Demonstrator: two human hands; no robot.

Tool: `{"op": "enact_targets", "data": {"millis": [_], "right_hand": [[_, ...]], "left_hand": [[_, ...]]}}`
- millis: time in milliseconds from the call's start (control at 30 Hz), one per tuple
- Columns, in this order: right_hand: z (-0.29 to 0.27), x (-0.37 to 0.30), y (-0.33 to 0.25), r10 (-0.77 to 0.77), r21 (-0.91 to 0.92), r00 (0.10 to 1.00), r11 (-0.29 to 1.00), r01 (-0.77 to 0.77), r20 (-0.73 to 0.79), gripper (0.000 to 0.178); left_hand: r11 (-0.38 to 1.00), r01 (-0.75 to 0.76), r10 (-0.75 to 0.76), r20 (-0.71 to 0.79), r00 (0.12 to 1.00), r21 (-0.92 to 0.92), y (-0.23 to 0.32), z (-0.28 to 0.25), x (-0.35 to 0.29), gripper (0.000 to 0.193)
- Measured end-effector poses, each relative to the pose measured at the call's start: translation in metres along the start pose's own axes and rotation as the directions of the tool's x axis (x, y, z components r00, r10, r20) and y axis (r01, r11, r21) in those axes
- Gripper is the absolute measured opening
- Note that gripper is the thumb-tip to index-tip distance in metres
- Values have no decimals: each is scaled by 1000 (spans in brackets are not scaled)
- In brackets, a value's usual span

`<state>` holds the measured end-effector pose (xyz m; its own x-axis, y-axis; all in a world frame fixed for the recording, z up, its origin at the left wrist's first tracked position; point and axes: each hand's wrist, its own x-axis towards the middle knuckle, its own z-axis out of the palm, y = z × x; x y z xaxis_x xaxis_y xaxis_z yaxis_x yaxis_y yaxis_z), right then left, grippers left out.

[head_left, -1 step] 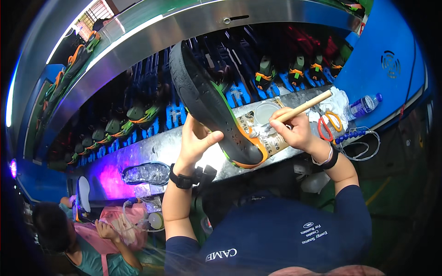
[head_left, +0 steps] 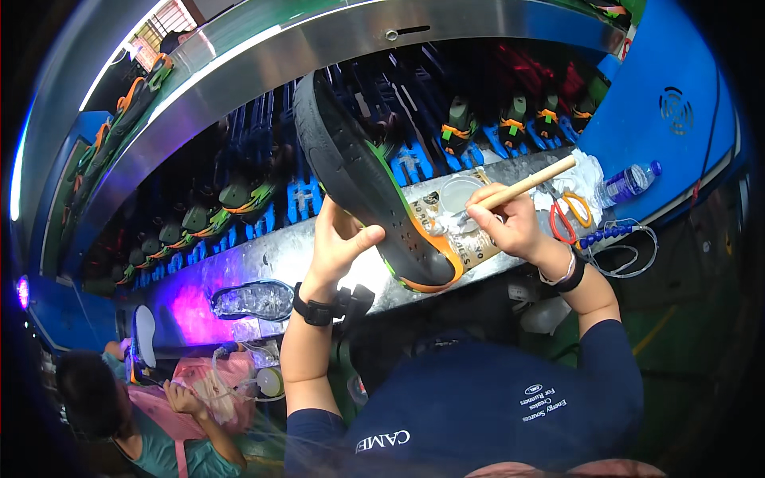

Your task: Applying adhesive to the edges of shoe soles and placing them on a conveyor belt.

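Observation:
My left hand holds up a black shoe sole with green and orange trim, bottom side facing me. My right hand grips a wooden-handled brush, its tip near the sole's orange heel end. Behind the brush a small round white cup sits on the metal ledge. Both wrists carry bands, the left a black watch.
A conveyor behind the ledge carries several shoes on blue holders. Orange-handled scissors, a water bottle and white cloth lie at right. A clear sole lies under purple light. Another person sits at lower left.

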<state>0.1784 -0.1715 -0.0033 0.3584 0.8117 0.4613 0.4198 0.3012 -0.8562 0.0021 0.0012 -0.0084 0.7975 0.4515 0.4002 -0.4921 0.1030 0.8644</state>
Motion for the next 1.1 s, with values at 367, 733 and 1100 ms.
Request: {"op": "enact_targets", "data": {"millis": [367,733,1100], "right_hand": [[2,-8,-11,-29,-87,986,995,44,165,6],[21,9,-11,-471,-246,882,851,465,38,7],[23,22,-20,-529,-391,848,775,497,32,11]], "left_hand": [[997,67,-67,-2,998,-25,-1,-3,-3,67],[996,80,-80,16,997,-40,1,6,-6,65],[995,99,-99,57,993,6,-1,14,-12,65]]}}
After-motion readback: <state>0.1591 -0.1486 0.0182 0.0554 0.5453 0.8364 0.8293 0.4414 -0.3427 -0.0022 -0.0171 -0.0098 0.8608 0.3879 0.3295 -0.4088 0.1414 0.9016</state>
